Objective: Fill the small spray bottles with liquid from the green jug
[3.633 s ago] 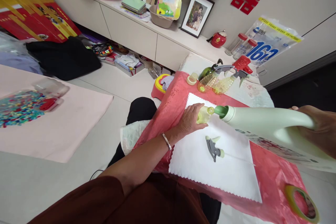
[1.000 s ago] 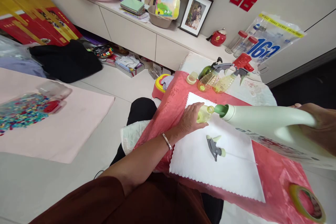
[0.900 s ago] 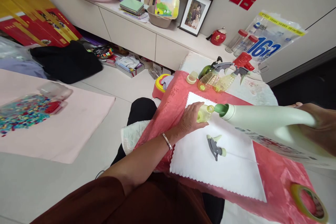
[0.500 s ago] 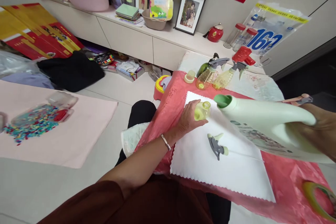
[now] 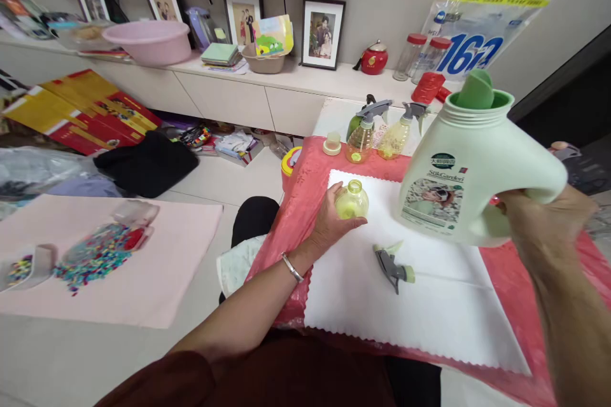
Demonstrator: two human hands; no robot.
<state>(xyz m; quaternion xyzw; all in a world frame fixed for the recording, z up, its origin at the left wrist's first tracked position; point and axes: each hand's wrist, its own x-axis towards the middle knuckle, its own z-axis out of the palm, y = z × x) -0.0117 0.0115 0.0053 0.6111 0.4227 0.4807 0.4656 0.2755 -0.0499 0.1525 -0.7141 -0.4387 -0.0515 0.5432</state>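
Note:
My left hand (image 5: 333, 213) is wrapped round a small clear yellow spray bottle (image 5: 356, 200) with its top off and its mouth facing up. The bottle is on or just over the white cloth (image 5: 353, 292). By its handle, my right hand (image 5: 539, 213) grips a big pale green detergent jug (image 5: 429, 172). The jug is nearly upright, its green spout (image 5: 478, 90) uncapped, to the right of the bottle and higher. Below the bottle, a grey and green spray trigger head (image 5: 394, 266) lies on the cloth.
Two yellow spray bottles with triggers (image 5: 361, 140) and a cap (image 5: 331, 143) stand at the back of the red-covered table (image 5: 296, 203). Behind is a cabinet (image 5: 229, 102) with frames, a pink basin (image 5: 147, 41) and jars. Small coloured pieces (image 5: 98, 257) lie on a pink mat at left.
The jug has swung from lying tilted, spout towards the bottle, to nearly upright. My left hand still holds the bottle. The view has shifted, showing more of the cabinet on the left.

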